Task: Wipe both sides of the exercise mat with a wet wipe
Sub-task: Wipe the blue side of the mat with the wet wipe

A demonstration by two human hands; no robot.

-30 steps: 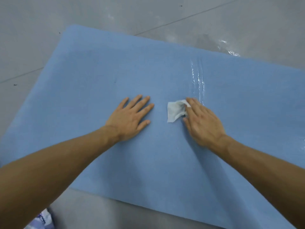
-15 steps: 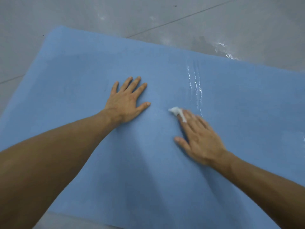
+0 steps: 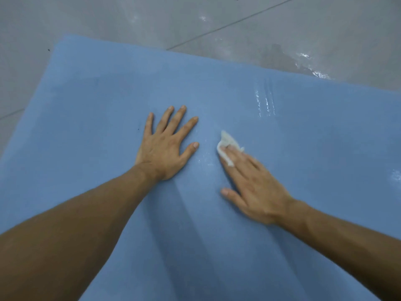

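Note:
A blue exercise mat lies flat on the floor and fills most of the view. My left hand rests palm down on it near the middle, fingers spread and straight. My right hand lies flat to the right of it and presses a small white wet wipe against the mat with straight fingertips. Most of the wipe pokes out past the fingers. Wet streaks shine on the mat beyond the wipe.
Grey tiled floor surrounds the mat's far edge and left corner. A wet shiny patch sits on the floor at the far right, just past the mat's edge.
My right hand slid the wipe back toward me and then forward again to the left of the wet streaks. My left hand shifted slightly farther onto the mat.

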